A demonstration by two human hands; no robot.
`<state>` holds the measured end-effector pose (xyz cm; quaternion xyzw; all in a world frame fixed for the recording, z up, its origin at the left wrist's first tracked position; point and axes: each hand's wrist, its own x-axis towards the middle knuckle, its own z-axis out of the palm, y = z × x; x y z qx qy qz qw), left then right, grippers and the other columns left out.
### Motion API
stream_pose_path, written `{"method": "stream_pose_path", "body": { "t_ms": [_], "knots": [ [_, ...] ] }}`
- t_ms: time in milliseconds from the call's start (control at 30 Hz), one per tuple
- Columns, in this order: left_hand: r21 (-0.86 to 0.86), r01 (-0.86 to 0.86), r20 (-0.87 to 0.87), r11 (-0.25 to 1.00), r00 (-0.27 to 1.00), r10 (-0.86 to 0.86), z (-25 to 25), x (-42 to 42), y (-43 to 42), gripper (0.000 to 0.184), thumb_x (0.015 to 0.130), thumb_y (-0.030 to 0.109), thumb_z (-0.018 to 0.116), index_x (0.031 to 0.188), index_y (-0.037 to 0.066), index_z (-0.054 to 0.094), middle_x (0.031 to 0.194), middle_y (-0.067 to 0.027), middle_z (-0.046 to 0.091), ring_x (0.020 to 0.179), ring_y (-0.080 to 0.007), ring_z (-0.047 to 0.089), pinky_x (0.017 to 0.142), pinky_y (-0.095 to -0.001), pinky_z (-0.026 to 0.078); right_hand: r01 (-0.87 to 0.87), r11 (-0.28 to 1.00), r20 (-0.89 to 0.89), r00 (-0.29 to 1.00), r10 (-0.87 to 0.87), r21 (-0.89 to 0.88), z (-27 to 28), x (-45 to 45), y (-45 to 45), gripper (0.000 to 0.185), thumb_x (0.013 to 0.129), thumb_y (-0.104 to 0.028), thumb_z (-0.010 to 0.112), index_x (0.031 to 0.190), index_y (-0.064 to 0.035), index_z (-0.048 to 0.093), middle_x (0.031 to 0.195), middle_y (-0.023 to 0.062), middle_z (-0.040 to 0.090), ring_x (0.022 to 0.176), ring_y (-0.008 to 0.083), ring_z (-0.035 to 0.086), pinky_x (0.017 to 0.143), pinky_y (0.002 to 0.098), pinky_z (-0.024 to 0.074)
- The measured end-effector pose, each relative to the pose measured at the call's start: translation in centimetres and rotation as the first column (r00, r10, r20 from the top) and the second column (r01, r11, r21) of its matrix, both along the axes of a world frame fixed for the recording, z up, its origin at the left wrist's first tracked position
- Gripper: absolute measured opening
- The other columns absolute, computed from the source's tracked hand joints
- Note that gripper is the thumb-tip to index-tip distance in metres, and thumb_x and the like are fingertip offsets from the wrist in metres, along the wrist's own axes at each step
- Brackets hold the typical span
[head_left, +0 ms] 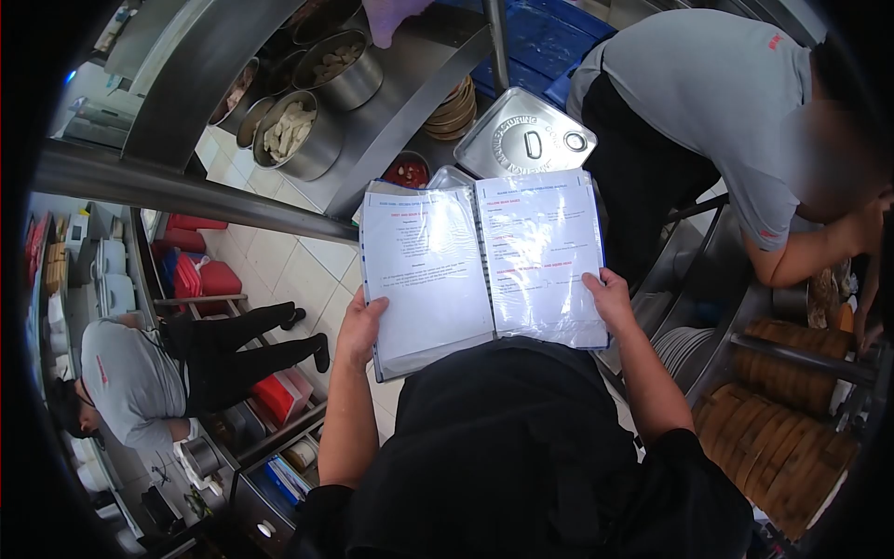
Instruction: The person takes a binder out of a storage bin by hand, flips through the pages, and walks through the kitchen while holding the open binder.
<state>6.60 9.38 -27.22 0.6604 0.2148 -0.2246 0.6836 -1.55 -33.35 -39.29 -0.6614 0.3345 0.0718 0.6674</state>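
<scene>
Evidently, a binder (488, 279) is held open in front of the black-clothed torso, roughly at the centre of the head view, with both hands placed on its outer edges. By the left hand (360, 326), the lower part of the left edge is gripped: the thumb is laid over the front, and the hand is closed around the edge, the other fingers being mostly hidden behind it. By the right hand (610, 298), the opposite edge is pinched in much the same way, thumb on the front and fingers largely covered.

Two printed sheets are shown in glossy clear sleeves, the left page (430, 298) and the right page (540, 270), with headings in blue and red; the small print is too blurred to be read, and glare is thrown across the right page.

Just beyond the top of the binder, a square metal tin (507, 140) is seen, embossed with a large D. Near it, a red-filled container (407, 171) is partly covered by the binder. Farther up and to the left, steel pots (321, 154) are filled with pale food pieces.

At the right, bamboo steamers (773, 447) are stacked on their sides near white plates (684, 354), and a grey-shirted co-worker (708, 93) is bent over. At the far left, another co-worker (135, 377) is seen.
</scene>
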Motion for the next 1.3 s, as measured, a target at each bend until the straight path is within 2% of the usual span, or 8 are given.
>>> {"method": "stream_pose_path", "body": {
  "t_ms": [200,333,533,1300],
  "knots": [
    [0.012,0.019,0.014,1.000,1.000,-0.019,0.3,0.0,-0.1,0.041,0.093,-0.001,0.050,0.134,-0.001,0.051,0.120,-0.0159,0.066,0.104,-0.0245,0.067,0.093,-0.0359,0.054,-0.017,1.000,-0.007,1.000,0.017,0.001,0.4,0.2,0.0,0.026,0.094,-0.016,0.066,0.110,0.0043,0.068,0.091,0.0079,0.071,0.075,0.0129,0.066,0.070,0.0279,0.0531],
    [0.007,0.026,0.013,1.000,1.000,-0.026,0.7,0.0,-0.5,0.041,0.094,0.002,0.052,0.134,-0.001,0.050,0.122,-0.0149,0.065,0.108,-0.0244,0.065,0.096,-0.0361,0.051,-0.030,1.000,0.002,1.000,0.030,-0.008,0.2,0.2,0.0,0.025,0.096,-0.015,0.065,0.111,0.0041,0.067,0.093,0.0074,0.071,0.077,0.0129,0.066,0.071,0.0279,0.0533],
    [0.007,0.034,0.031,0.999,0.999,-0.034,0.1,0.0,-0.3,0.039,0.096,0.004,0.052,0.134,-0.002,0.049,0.122,-0.0155,0.065,0.107,-0.0242,0.065,0.095,-0.0359,0.052,0.025,0.999,0.002,1.000,-0.025,0.029,0.2,0.2,0.2,0.026,0.092,-0.016,0.068,0.108,0.0041,0.069,0.090,0.0083,0.072,0.074,0.0127,0.065,0.069,0.0275,0.0524],
    [0.007,0.033,0.056,0.999,0.998,-0.033,0.2,-0.2,-0.5,0.034,0.099,0.005,0.052,0.131,-0.005,0.050,0.121,-0.0172,0.065,0.106,-0.0239,0.066,0.093,-0.0356,0.053,-0.009,1.000,0.059,0.998,0.009,-0.007,0.7,0.2,-0.3,0.025,0.092,-0.015,0.068,0.107,0.0049,0.070,0.090,0.0072,0.072,0.076,0.0116,0.064,0.070,0.0263,0.0515]
  ]
}}
